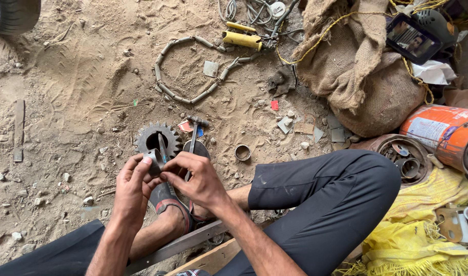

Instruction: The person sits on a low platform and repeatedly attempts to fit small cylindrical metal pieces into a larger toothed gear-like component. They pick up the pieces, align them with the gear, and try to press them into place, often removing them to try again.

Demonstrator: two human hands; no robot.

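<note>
Gripping metal ring [153,155] | left hand [132,185], right hand [195,179] | opening faces up-left

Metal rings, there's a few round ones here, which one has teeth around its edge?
The large dark gear lying flat on the sand beyond the hands. The small ring to its right is smooth, and the ring held in the left hand is too.

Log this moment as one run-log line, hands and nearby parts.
left hand: holds small grey metal ring | right hand: pinches same ring | behind: dark toothed steel gear, small hammer on sandy ground
</note>
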